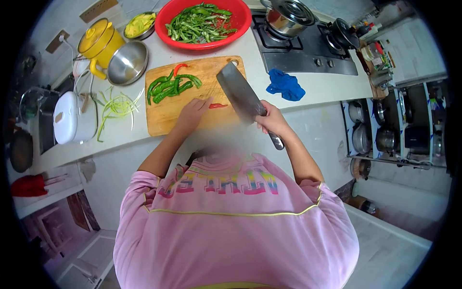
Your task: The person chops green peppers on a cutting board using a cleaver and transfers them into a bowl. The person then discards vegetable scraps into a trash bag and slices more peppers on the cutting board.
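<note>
Seemingly you're at slicing: your right hand [269, 119] wraps its fingers round the cleaver [237, 89]; your left hand [194, 111], loosely extended, nears the red chilli [219, 105] on the board [166, 117], grip unclear. Cutting calls for tucked fingertips.

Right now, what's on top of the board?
On the board: green peppers, a curved red pepper and a red piece by the left hand. Whatever that hand and the cleaver cover can't be seen.

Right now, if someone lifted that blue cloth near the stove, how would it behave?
The blue cloth would probably hang floppy, since it lies crumpled in folds. It looks like fabric, so likely light for its bulk. Pushed, its loose edges might bunch up.
</note>
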`<state>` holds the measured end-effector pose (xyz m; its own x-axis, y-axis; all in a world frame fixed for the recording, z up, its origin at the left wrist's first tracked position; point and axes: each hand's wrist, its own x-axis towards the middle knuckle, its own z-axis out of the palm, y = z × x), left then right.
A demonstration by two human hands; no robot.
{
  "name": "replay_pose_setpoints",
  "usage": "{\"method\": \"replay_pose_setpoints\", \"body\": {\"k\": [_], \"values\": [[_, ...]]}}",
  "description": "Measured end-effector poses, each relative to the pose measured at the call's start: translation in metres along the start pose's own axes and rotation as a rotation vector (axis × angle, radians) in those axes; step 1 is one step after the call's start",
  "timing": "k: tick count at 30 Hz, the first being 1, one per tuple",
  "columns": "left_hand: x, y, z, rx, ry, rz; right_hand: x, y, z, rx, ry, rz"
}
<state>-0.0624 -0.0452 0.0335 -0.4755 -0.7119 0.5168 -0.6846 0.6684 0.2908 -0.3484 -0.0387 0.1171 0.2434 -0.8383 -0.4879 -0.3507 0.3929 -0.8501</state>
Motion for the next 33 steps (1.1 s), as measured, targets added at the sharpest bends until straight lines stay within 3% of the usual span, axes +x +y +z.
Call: {"method": "replay_pose_setpoints", "body": {"k": [2, 5, 8, 11, 17, 26, 33], "values": [[-0.011, -0.003, 0.004, -0.001, 0.072, 0.072, -0.003, -0.007, 0.005, -0.161, 0.021, -0.059], [-0.01, 0.007, -0.001, -0.001, 0.117, 0.063, 0.0, -0.006, 0.013, -0.608, 0.108, -0.454], [-0.009, 0.021, -0.009, 0.025, 0.01, -0.026, 0.005, -0.017, 0.018, -0.939, 0.116, -0.57], [-0.011, 0.024, -0.01, 0.054, 0.0, -0.076, 0.013, -0.017, 0.015, -1.08, 0.061, -0.544], [-0.015, 0.019, 0.004, 0.06, 0.054, -0.102, 0.022, -0.035, 0.01, -1.154, -0.032, -0.484], [-0.023, 0.03, 0.022, 0.099, 0.173, -0.307, 0.045, -0.062, 0.022, -1.242, -0.25, -0.569], [-0.026, 0.027, 0.027, 0.127, 0.214, -0.278, 0.059, -0.056, 0.013, -1.264, -0.323, -0.601]]}}
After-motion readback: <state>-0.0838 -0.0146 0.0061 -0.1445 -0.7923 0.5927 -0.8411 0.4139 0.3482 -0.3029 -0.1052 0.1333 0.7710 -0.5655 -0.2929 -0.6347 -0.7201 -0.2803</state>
